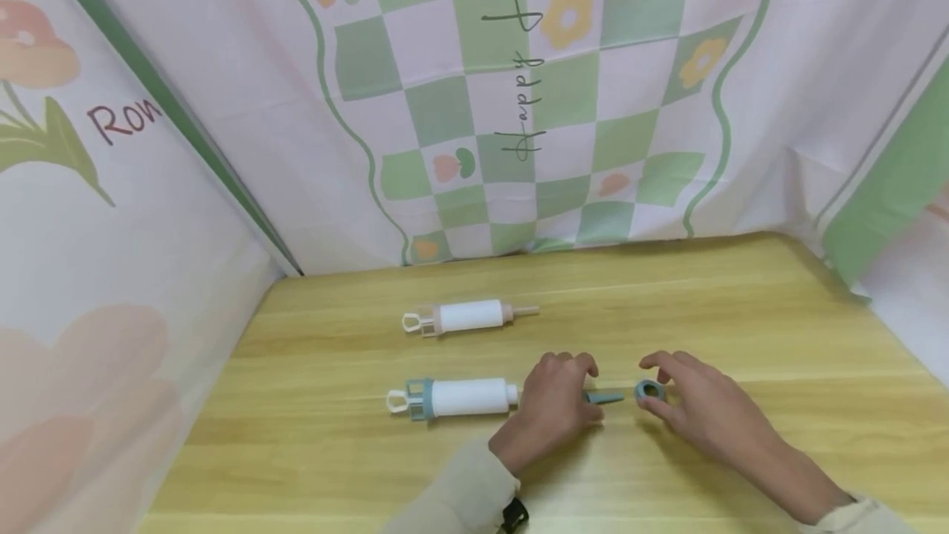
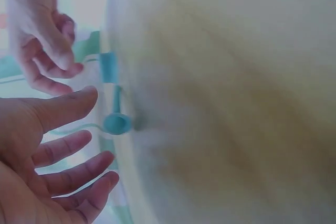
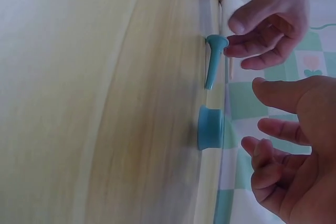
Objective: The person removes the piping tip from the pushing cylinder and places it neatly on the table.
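Note:
My left hand (image 1: pixel 552 402) hovers over the table with fingers loosely bent and parted. A teal tapered nozzle (image 1: pixel 610 398) lies beside its fingertips, its flared end towards that hand; in the left wrist view a gap shows between the hand and the nozzle (image 2: pixel 116 123). My right hand (image 1: pixel 708 406) is next to a short teal ring (image 1: pixel 648 391), thumb and fingers spread around it. In the right wrist view the ring (image 3: pixel 211 127) stands on the table, apart from the fingers. Left of my left hand lies a white syringe-like tube (image 1: pixel 470 397) with a teal collar and white loop handle.
Farther back lies a similar, slimmer white tube (image 1: pixel 470 316) with pink fittings and a thin tip. The wooden table (image 1: pixel 311 452) meets a hanging checkered cloth (image 1: pixel 497 105) behind, with more cloth at both sides.

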Available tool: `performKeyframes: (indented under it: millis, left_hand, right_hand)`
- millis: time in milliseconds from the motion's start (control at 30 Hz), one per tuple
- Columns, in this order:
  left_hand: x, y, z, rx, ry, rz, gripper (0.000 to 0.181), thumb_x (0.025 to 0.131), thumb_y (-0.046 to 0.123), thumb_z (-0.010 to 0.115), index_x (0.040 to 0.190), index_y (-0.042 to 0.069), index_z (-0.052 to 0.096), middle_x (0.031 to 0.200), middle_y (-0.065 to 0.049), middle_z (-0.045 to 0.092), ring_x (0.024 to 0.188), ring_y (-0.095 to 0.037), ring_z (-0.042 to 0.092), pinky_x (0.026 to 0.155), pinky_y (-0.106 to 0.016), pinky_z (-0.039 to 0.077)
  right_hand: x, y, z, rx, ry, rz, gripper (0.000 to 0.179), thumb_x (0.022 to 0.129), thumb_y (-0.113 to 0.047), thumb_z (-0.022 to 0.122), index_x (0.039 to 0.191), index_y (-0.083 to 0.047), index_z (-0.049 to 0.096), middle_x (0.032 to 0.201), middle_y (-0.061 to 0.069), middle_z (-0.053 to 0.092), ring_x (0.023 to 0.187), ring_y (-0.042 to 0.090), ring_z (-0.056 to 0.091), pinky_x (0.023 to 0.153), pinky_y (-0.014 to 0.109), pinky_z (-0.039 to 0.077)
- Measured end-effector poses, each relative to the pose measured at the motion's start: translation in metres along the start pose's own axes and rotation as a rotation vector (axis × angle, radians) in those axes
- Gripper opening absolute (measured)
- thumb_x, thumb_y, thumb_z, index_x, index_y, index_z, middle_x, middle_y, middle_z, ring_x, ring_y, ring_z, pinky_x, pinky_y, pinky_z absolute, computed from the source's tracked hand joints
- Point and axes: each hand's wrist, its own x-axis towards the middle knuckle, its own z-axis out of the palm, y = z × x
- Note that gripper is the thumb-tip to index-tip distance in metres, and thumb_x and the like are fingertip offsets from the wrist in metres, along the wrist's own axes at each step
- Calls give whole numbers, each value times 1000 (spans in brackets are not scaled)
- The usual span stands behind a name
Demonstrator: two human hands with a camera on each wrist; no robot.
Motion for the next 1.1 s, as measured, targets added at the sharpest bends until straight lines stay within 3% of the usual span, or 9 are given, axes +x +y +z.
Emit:
performKeyframes:
  millis: [300, 467, 633, 1100]
  left_hand:
    - [-5, 1, -16, 10, 31, 45, 45, 72, 34, 92, 109, 20, 72, 94, 8, 65, 87, -7, 57, 67, -18, 47]
    - [-9, -4, -24, -29, 43, 49, 45, 73, 33, 91, 110, 17, 72, 98, 5, 67, 91, -10, 60, 69, -19, 49]
    - [-11, -13, -31, -59, 76, 66, 42, 75, 32, 90, 109, 15, 72, 99, 1, 70, 91, -12, 61, 71, -20, 49]
    - [-18, -39, -45, -24, 107, 18, 49, 78, 33, 88, 119, 15, 67, 112, -6, 67, 100, -21, 62, 83, -29, 52]
  right_hand:
    - [6, -6, 2, 29, 27, -17, 44, 84, -20, 82, 120, -3, 63, 98, 8, 66, 70, 11, 59, 56, 26, 49]
    - [10, -9, 3, 29, 74, -48, 46, 83, -20, 83, 119, -1, 63, 102, 10, 67, 85, 26, 65, 66, 41, 56]
    - [14, -14, 2, 15, 90, -80, 46, 84, -21, 83, 120, -1, 63, 116, 16, 64, 104, 39, 62, 81, 56, 53]
    - [32, -35, 0, 84, 30, -73, 57, 88, -25, 79, 134, -2, 55, 129, 24, 55, 113, 45, 56, 84, 61, 50]
